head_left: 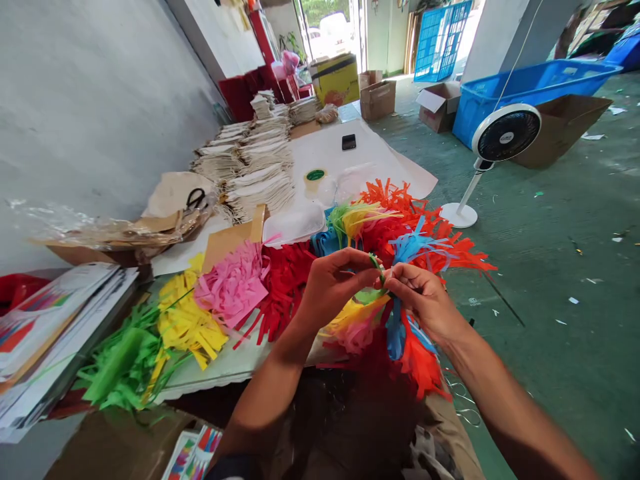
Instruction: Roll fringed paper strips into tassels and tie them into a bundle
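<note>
The left hand (340, 280) and right hand (419, 292) each pinch a narrow green strip (376, 263) between thumb and fingertips, just above multicoloured paper fringe (367, 312) at the near edge of the white table (383, 153). The strip looks light, limp and easily torn; a gentle fingertip hold should suit it, with the fringe best taken where it bunches

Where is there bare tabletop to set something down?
Bare white tabletop surrounds the small black rectangular device, right of stacked off-white bundles. The near end is crowded: colourful fringed strips lie around the left hand and right hand.
</note>
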`<control>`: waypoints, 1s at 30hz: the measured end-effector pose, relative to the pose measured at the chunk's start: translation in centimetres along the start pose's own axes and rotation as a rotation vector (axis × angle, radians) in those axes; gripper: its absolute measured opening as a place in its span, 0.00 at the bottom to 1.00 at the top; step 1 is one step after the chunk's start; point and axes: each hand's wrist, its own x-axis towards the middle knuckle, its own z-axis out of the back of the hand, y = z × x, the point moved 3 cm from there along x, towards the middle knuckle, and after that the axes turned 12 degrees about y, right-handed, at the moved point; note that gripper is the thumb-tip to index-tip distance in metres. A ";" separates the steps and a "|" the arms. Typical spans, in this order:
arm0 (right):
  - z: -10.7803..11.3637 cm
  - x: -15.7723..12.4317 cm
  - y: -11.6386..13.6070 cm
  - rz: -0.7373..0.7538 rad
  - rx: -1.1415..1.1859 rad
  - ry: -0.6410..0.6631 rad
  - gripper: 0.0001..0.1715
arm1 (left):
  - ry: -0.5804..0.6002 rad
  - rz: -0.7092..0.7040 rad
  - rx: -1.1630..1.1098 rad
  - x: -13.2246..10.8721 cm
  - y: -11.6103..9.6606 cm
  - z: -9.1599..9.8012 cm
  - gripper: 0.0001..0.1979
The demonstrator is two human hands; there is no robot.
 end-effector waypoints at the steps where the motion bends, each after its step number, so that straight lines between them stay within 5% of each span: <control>1: 0.0 -0.1 -0.1 -0.021 0.032 -0.008 0.16 | 0.004 0.003 -0.028 0.0 0.2 0.0 0.12; 9: -0.5 0.1 0.5 -0.056 0.143 -0.018 0.21 | 0.045 0.017 -0.135 0.1 0.6 0.3 0.13; 30: -0.3 -0.2 -0.6 -0.010 0.003 -0.100 0.19 | -0.217 0.007 -0.060 0.5 1.2 0.3 0.16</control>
